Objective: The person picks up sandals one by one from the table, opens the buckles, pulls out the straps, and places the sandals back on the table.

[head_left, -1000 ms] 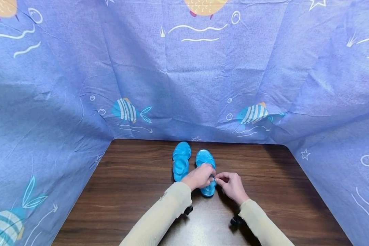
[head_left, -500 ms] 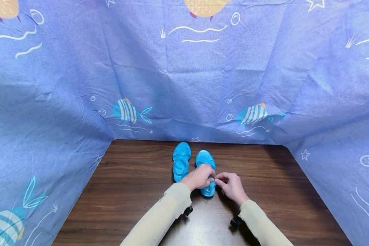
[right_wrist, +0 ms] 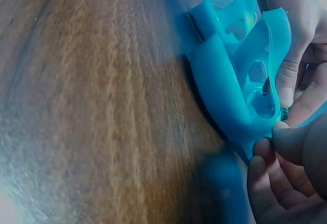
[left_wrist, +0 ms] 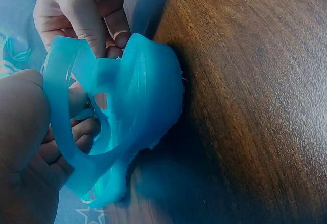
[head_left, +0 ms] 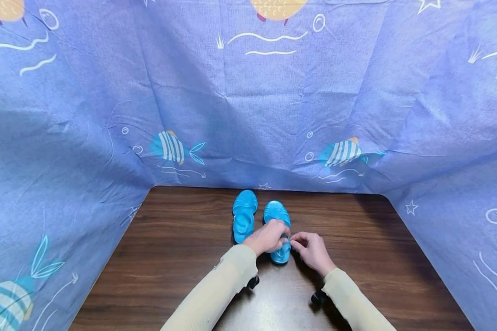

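Toe pointing away, a blue jelly sandal sits on the table, the right one of a pair. My left hand reaches over its middle. In the left wrist view, that hand's fingers pinch the sandal's ankle strap near a small metal buckle. On the sandal's right side, my right hand pinches the strap by the buckle between thumb and fingers. The right wrist view has its thumb close to the dark buckle. The strap's tip is hidden by fingers.
The matching blue sandal stands just left, near the back edge of the brown wooden table. Blue printed cloth hangs behind and along both sides.
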`<move>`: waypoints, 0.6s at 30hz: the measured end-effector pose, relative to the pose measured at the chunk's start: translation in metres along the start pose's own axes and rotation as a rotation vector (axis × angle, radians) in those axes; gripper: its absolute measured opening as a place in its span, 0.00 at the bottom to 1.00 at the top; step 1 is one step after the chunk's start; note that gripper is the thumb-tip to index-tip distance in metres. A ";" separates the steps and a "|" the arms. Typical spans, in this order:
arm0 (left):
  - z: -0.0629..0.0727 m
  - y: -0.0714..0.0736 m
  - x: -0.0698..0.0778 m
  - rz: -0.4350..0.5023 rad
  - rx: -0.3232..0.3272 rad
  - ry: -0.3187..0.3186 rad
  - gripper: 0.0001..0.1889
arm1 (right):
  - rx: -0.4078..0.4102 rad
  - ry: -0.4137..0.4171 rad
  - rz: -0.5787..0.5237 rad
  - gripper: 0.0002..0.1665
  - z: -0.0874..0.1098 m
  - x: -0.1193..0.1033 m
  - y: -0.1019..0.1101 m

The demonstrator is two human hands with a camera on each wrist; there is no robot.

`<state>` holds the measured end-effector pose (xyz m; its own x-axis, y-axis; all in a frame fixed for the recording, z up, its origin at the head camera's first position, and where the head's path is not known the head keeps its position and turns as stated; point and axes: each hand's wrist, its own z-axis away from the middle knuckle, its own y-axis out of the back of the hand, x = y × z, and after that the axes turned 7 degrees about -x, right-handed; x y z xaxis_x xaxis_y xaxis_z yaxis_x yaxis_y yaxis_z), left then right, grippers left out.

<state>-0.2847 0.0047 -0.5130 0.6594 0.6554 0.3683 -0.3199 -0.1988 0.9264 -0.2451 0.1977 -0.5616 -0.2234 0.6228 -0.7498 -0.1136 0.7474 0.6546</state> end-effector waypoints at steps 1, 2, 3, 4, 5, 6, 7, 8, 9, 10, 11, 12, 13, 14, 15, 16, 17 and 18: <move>0.000 0.000 0.000 -0.003 0.003 -0.005 0.09 | -0.001 0.008 0.004 0.03 0.000 0.000 0.000; 0.000 -0.001 -0.001 -0.009 0.006 -0.010 0.08 | -0.001 0.015 0.006 0.04 0.000 0.000 0.000; -0.001 -0.001 -0.001 -0.013 0.007 -0.014 0.08 | -0.002 0.023 0.008 0.04 0.000 -0.001 0.001; -0.001 -0.001 -0.001 -0.015 0.007 -0.016 0.08 | -0.004 0.026 0.009 0.04 0.000 -0.001 0.001; -0.001 -0.001 -0.001 -0.016 0.005 -0.017 0.08 | -0.007 0.031 0.012 0.04 -0.001 -0.002 0.002; -0.001 0.000 -0.001 -0.015 0.002 -0.017 0.08 | -0.009 0.035 0.015 0.04 -0.001 -0.002 0.002; -0.001 0.000 -0.001 -0.017 -0.002 -0.018 0.08 | -0.011 0.039 0.017 0.04 -0.001 -0.002 0.002; -0.001 0.000 0.000 -0.017 -0.005 -0.018 0.08 | -0.011 0.041 0.017 0.04 -0.001 -0.003 0.002; -0.001 0.001 0.000 -0.019 -0.008 -0.018 0.08 | -0.011 0.042 0.017 0.04 -0.002 -0.003 0.003; -0.001 0.001 0.000 -0.020 -0.008 -0.018 0.08 | -0.009 0.040 0.017 0.04 -0.002 -0.004 0.003; -0.001 0.002 0.001 -0.021 -0.008 -0.019 0.08 | -0.006 0.039 0.017 0.04 -0.002 -0.004 0.003; -0.001 0.002 0.001 -0.024 -0.008 -0.021 0.08 | -0.002 0.035 0.016 0.04 -0.003 -0.005 0.003; -0.001 0.002 0.001 -0.027 -0.007 -0.023 0.08 | 0.002 0.031 0.014 0.04 -0.003 -0.005 0.003; -0.001 0.002 0.001 -0.027 -0.004 -0.024 0.08 | 0.005 0.028 0.013 0.04 -0.003 -0.006 0.003; -0.001 0.001 0.001 -0.027 -0.002 -0.026 0.07 | 0.007 0.026 0.012 0.04 -0.004 -0.006 0.002; -0.001 0.001 0.001 -0.025 0.001 -0.027 0.07 | 0.007 0.028 0.010 0.04 -0.004 -0.007 0.002; -0.001 0.001 0.001 -0.021 0.006 -0.029 0.07 | 0.007 0.031 0.009 0.04 -0.005 -0.007 0.002; 0.000 0.000 0.001 -0.017 0.011 -0.032 0.07 | 0.006 0.032 0.005 0.04 -0.005 -0.007 0.001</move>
<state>-0.2843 0.0056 -0.5122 0.6862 0.6351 0.3546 -0.3011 -0.1957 0.9333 -0.2488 0.1928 -0.5547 -0.2548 0.6189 -0.7430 -0.1066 0.7457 0.6577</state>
